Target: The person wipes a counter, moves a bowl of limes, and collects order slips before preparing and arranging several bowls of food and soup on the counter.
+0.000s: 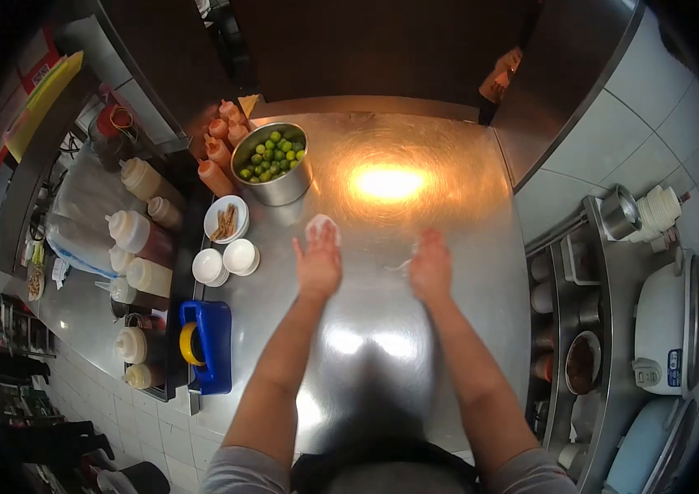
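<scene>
Over the steel counter (pixel 481 329), both my arms reach forward. My left hand (pixel 320 263) is palm down, with its fingers pressed on a white cloth or paper wipe (pixel 322 224) that shows past the fingertips. To the right, my right hand (pixel 431 267) is curled and slightly blurred. A thin white edge of a wipe (pixel 401 265) sticks out on its left side; the rest is hidden under the fingers. Left of my left hand stand two stacks of small white bowls (pixel 241 256) and a white plate (pixel 237 204) with brown sticks on it.
A steel pot (pixel 283 188) of green limes stands at the back left beside orange squeeze bottles (pixel 214 177). A blue holder (pixel 216 346) with a yellow roll (pixel 191 344) sits at the left edge, near several sauce bottles (pixel 152 278). Shelves (pixel 613 346) and a rice cooker (pixel 668 321) are right.
</scene>
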`<state>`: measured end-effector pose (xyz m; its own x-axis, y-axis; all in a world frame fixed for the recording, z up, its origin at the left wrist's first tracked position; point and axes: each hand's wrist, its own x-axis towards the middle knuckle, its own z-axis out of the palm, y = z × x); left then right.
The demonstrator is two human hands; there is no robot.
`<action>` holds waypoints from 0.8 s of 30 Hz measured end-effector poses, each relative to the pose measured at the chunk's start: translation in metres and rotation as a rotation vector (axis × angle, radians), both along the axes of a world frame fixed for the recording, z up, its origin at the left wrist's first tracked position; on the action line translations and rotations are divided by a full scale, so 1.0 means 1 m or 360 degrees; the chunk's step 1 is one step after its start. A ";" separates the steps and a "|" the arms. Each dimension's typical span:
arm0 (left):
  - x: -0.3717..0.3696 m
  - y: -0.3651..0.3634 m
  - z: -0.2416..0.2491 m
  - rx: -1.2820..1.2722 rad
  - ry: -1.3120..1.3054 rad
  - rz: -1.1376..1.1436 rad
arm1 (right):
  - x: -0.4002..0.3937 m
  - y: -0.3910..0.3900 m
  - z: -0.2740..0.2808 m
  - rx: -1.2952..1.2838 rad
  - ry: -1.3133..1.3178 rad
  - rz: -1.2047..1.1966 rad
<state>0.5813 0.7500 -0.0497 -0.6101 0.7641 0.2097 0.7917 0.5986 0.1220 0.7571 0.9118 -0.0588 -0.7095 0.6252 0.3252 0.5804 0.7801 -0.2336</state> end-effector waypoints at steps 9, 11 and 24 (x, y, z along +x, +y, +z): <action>0.048 -0.060 0.012 -0.0024 -0.0091 0.0192 | 0.121 -0.002 0.012 0.0033 -0.0063 -0.0474; 0.088 -0.042 0.004 -0.0055 -0.0042 -0.0028 | 0.096 -0.032 0.002 -0.0025 -0.0078 -0.0289; -0.003 -0.066 0.009 -0.0036 -0.0098 0.0194 | 0.133 0.045 -0.003 0.0041 -0.0025 -0.0415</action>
<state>0.5779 0.6840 -0.0404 -0.7100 0.6875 0.1528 0.7042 0.6932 0.1534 0.8905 0.9564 -0.0620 -0.5307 0.7792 0.3337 0.7660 0.6094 -0.2047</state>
